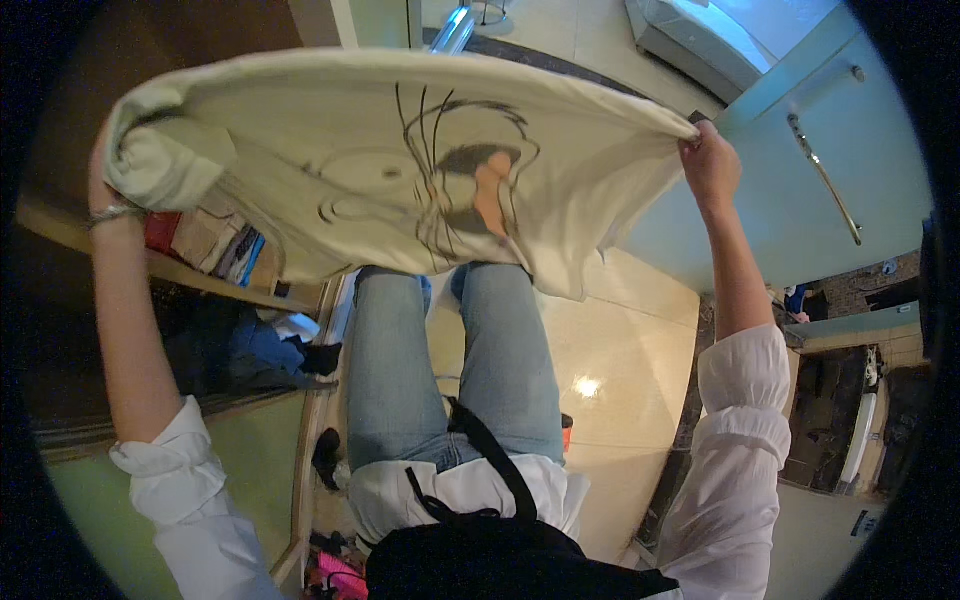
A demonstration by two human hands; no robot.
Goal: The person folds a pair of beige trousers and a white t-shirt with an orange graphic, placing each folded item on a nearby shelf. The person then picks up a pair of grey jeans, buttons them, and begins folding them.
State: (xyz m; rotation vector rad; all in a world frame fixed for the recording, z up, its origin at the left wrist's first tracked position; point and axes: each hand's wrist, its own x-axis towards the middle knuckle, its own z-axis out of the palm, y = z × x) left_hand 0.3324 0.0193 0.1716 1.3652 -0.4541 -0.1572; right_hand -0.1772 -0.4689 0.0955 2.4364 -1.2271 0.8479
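A pale cream cloth garment (570, 150), printed with a cartoon face in black lines and orange, is stretched wide in front of me, above my knees. At its right end, my right hand (709, 161) pinches a corner between closed fingers. My left hand (99, 176) is at the opposite end, mostly hidden behind a bunched, folded-over part of the cloth, so its grip does not show. The lower edge hangs loose and uneven over my jeans.
Left of me, an open wardrobe shelf (217, 289) holds folded clothes (217, 244), with dark and blue clothes (262, 345) heaped below. A pale door with a metal handle (825, 180) stands at right. Pink and dark items (337, 574) lie low at left.
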